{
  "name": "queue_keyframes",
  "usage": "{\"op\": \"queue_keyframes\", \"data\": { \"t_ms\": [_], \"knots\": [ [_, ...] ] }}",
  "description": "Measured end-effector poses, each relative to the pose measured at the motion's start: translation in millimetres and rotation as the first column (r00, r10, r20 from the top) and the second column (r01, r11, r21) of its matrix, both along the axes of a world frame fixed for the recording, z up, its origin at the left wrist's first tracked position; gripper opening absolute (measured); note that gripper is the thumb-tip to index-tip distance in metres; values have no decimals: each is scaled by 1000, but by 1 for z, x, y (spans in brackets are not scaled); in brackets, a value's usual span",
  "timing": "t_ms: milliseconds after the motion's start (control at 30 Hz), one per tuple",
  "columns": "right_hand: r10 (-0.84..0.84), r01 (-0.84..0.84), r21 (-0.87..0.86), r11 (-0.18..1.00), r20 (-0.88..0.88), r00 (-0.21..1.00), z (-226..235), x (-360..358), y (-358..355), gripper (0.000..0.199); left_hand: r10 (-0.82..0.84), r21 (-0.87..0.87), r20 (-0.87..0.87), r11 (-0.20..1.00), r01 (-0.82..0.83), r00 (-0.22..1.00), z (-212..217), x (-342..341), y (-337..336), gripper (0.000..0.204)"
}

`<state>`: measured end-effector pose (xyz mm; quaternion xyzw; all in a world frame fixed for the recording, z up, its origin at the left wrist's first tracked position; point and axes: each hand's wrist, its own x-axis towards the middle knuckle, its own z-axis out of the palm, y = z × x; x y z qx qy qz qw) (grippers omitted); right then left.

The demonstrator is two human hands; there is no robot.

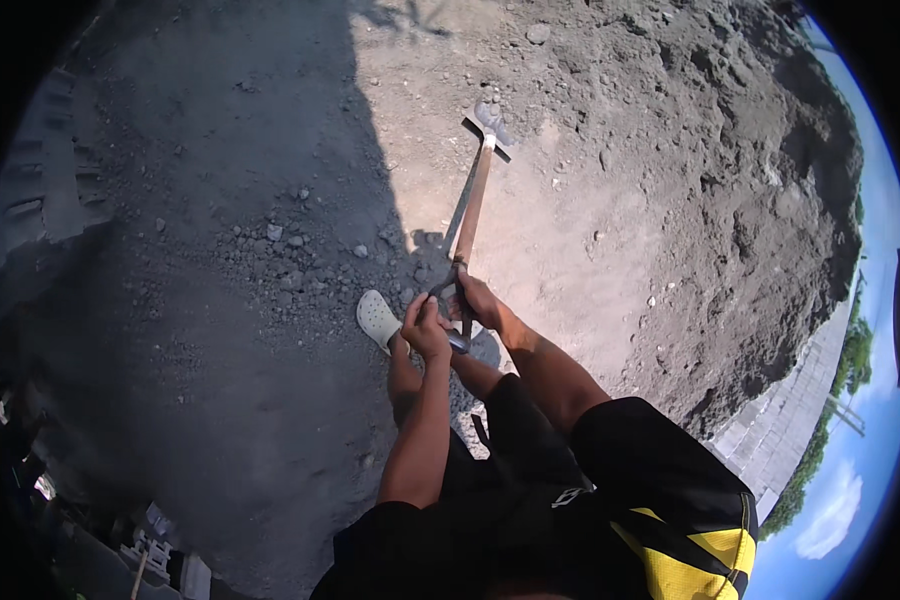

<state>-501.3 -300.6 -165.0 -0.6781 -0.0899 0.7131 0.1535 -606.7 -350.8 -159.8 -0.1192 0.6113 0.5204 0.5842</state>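
A shovel [474, 200] with a wooden shaft stretches away from me, its head tilted down at the ground. The dark edge of its blade [502, 155] shows at the far end, beside a grey lump [491, 115] whose kind is unclear. My left hand [426, 328] is closed on the left side of the dark metal D-shaped handle. Close by, my right hand [478, 300] grips the handle's right side, just below where it joins the shaft. Some of my fingers are hidden behind the handle.
A large heap of loose soil [740, 190] rises on the right, with a pale block wall [785, 425] beyond. Small stones [290, 260] lie scattered left of my pale clog [376, 318]. Grey blocks [195, 577] sit at the lower left. Shadow covers the left ground.
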Motion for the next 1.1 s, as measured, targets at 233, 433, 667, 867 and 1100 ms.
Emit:
{"op": "queue_keyframes", "data": {
  "t_ms": [233, 433, 667, 867, 1100],
  "knots": [
    [402, -402, -64, 914, 298, 866, -5, 25, -11, 70, 299, -227, 353, 947, -229, 886, -3, 30, -23, 18],
    [514, -512, -87, 855, 282, 810, -30, 58, 5, 80, 131, -265, 45, 957, -115, 990, 4, 59, 18, 24],
    [309, -310, -34, 950, 248, 918, -88, 109, 143, 71, 86, -135, -146, 985, -106, 986, -62, 119, 150, 21],
    [190, -216, 17, 976, 408, 893, -121, 165, 274, 62, 118, -347, -238, 917, -198, 964, -30, 96, 212, 16],
    [-629, 596, -211, 774, -150, 763, -171, 178, 399, 17, -138, -309, -649, 946, -94, 748, 82, 118, 325, 32]
  ]
}}
